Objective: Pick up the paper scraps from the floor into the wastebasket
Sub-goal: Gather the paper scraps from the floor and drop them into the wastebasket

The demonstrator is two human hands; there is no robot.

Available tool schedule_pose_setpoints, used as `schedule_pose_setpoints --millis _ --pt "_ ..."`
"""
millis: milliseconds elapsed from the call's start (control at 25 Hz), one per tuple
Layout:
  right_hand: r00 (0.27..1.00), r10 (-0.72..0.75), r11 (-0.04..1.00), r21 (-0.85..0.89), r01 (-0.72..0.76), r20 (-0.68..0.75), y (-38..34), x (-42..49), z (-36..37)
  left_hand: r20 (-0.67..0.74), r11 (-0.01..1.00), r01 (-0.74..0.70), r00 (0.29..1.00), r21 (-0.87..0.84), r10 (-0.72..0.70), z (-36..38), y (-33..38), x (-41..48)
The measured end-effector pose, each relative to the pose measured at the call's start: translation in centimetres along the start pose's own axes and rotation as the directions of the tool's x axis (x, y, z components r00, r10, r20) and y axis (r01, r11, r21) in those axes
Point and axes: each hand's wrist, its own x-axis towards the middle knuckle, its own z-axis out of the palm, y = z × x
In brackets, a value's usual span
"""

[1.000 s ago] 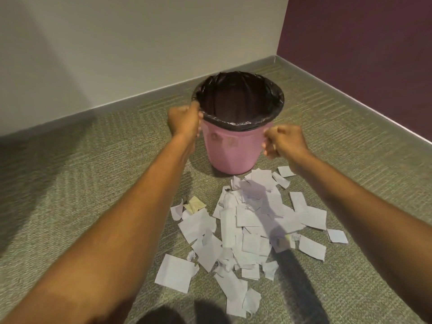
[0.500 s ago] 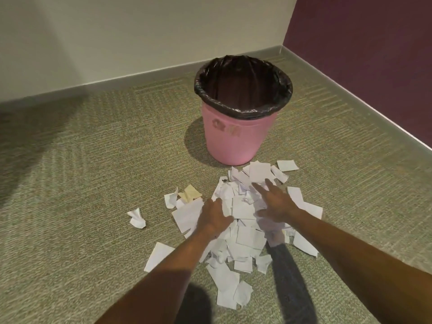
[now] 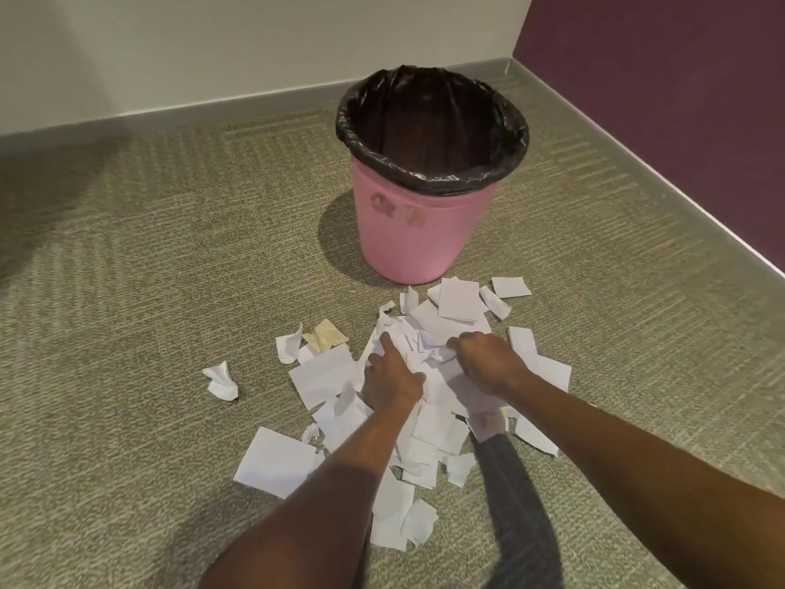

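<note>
I have both hands down in the scraps (image 3: 456, 299), which lie heaped on the floor (image 3: 170, 248) just in front of the bin (image 3: 408, 231), the nearest pieces almost touching its base. My right hand (image 3: 484, 361) is curled, its fingers closed into a crumpled bunch of paper at the top of the heap. My left hand (image 3: 393, 378) rests on the heap with the index finger straight; I cannot tell whether the other fingers have hold of anything. I judge this the gathering step, with no load lifted yet. Next I would squeeze the two hands together around one bunch, lift it clear and release it over the bin's open mouth. One crumpled scrap (image 3: 221, 381) lies well apart to the left and needs its own trip.
</note>
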Motion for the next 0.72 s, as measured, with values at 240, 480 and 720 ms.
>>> schedule_pose_setpoints --millis 240,480,720 --pt "0.990 -0.006 0.987 0.157 0.029 -0.143 1.2 -1.5 0.4 0.028 0.949 0.054 0.998 -0.309 -0.048 0.2 -1.0 1.2" --pt "0.947 0.247 0.828 0.552 -0.095 -0.208 0.7 -2.8 0.5 0.159 0.945 -0.030 0.984 -0.325 0.086 -0.1 -0.8 0.5" --pt "0.901 0.400 0.736 0.645 -0.206 -0.168 1.4 -4.2 -2.1 0.073 0.934 -0.089 0.990 -0.346 0.121 -1.4 -0.1 0.1"
